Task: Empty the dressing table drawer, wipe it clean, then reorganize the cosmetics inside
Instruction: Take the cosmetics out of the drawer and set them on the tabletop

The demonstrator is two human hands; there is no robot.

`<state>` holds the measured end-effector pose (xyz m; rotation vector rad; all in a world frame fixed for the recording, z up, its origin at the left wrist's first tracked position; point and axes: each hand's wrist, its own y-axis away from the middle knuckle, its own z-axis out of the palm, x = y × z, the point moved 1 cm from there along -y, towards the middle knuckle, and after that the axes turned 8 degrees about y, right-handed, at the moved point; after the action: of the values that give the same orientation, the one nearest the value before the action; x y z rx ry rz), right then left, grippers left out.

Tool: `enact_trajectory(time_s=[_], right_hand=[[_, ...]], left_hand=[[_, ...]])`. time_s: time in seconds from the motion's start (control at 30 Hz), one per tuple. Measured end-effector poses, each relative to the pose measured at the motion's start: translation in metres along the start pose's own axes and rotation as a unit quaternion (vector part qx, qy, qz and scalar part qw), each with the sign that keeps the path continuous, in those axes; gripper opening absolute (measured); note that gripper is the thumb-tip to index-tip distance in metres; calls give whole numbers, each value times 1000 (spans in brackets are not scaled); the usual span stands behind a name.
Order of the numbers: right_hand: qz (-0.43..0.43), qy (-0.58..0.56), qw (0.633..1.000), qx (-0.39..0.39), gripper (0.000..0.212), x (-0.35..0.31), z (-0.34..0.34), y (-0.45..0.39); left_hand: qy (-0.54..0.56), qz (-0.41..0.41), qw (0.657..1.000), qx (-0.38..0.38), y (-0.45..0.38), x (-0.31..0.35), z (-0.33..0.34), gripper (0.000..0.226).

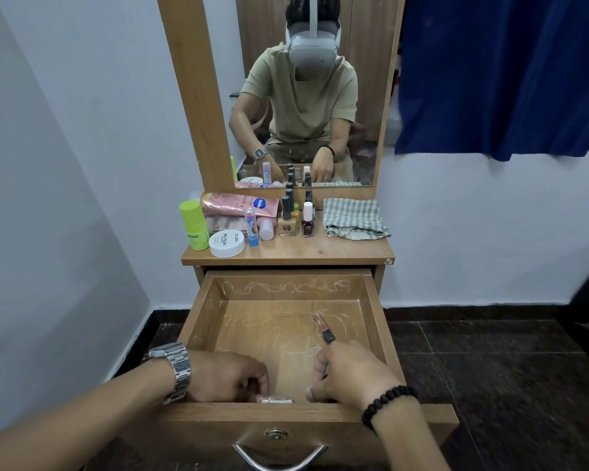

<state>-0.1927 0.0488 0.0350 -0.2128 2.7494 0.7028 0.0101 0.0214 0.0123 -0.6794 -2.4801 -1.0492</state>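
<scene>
Below the tabletop, drawer [288, 338]: pulled fully out, its wooden floor scribbled with pale marks, nearly bare.
Right hand [349, 373]: inside the drawer near the front wall, fingers closed round a slim lip-gloss tube [323, 328] whose clear end points up and away.
Left hand [223, 379]: at the front left of the drawer, fingers curled down onto a small pale item [275, 399], mostly hidden by the drawer front; whether it is gripped cannot be told.
Wrists: metal watch [174, 367] on the left, black bead bracelet [386, 402] on the right.
Tabletop [337, 251]: green bottle [194, 226], white round jar [227, 244], pink tube [240, 205], lip balm [251, 227], nail polish bottles [298, 219], all grouped left of centre.
Checked cloth [352, 217]: folded, at the right, apart from the bottles.
Mirror [303, 90]: behind the tabletop, reflecting the seated person.
</scene>
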Motion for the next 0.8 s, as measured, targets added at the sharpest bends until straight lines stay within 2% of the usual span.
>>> enact_trajectory(time_s=[0.23,0.33,0.47,0.63,0.7,0.8], right_hand=[[-12,2,1000,15,24,0,0,1],[-15,11,1000,15,14,2,1,0],[-17,5,1000,21,14,1,4,-2],[-19,14,999,21,13,1,4,-2],[-19,14,999,23,13,1,4,-2],[-23,7,999,23,14,1,4,-2]], left_hand=[[-9,8,1000,14,8,-6,-2,19],[-23,9,999,35,14,-10,-4,13],[-33,60,986,154,16,-8,-18,9],[30,109,938,327,16,9,-55,9],[77,117,919,367,17,16,-65,12],[122,108,910,382,14,19,-70,17]])
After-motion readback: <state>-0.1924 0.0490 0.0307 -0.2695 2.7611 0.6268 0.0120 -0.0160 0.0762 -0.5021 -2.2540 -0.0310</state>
